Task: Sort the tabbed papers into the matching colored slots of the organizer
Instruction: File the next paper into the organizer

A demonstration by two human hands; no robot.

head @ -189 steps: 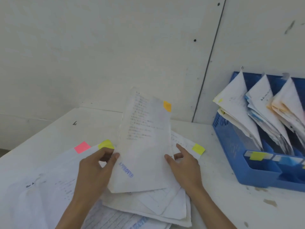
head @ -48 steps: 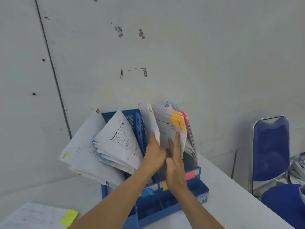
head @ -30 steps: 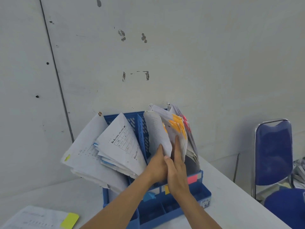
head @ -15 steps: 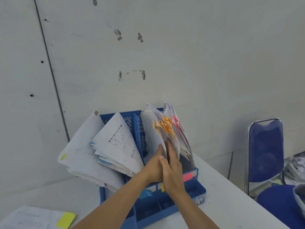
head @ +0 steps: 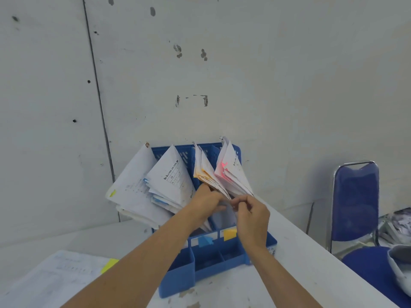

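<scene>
White worktop (head: 300,252) against a scuffed wall. Blue organizer (head: 206,261) stands at the wall. Orange-tabbed papers (head: 203,172) sit in its third slot from the left. Left hand (head: 205,202) grips their lower edge; right hand (head: 251,213) pinches the same edge.

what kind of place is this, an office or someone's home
Probably a plain office or filing room, not a home. A blue organizer is stuffed with tabbed papers, it stands on a white table against a bare, scuffed wall, and a blue padded chair with a metal frame stands nearby.
</scene>
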